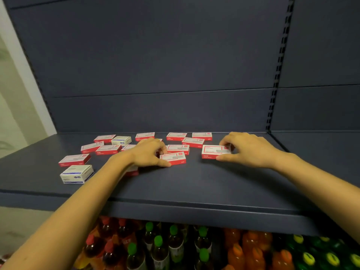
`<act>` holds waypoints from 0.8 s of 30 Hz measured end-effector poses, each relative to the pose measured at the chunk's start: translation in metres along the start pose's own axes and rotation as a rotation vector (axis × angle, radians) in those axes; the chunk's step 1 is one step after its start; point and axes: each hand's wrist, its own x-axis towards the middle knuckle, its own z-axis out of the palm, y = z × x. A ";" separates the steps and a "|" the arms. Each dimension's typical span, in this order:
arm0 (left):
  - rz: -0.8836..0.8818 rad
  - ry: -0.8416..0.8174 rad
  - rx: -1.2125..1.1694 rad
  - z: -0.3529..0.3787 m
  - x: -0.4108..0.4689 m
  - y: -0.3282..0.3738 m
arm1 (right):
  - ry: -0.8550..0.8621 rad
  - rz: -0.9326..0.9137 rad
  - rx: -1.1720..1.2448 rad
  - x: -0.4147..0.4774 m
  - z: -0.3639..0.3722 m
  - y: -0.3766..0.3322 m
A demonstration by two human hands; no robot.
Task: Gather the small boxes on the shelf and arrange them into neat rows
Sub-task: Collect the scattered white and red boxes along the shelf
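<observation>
Right grip pinching one red box, left grip pinching a second red box, both in the middle of the shelf, while the other small boxes lie scattered toward its back and left end, no rows formed yet, so I'd say this job's barely begun.

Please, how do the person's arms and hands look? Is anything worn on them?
Both forearms are bare up to the picture's edge; no sleeve shows. The left hand and the right hand have no gloves. No watch, bracelet or ring is visible.
</observation>
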 end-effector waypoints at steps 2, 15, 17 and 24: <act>0.029 0.008 -0.018 0.001 0.002 -0.001 | 0.025 0.045 0.020 -0.009 0.006 0.002; 0.407 0.255 -0.066 -0.007 0.010 0.121 | 0.177 0.294 0.006 -0.134 -0.016 0.057; 0.479 0.247 -0.064 -0.002 0.013 0.157 | 0.188 0.322 -0.002 -0.161 -0.027 0.071; 0.615 0.251 -0.100 0.014 0.014 0.283 | 0.239 0.414 -0.029 -0.255 -0.062 0.135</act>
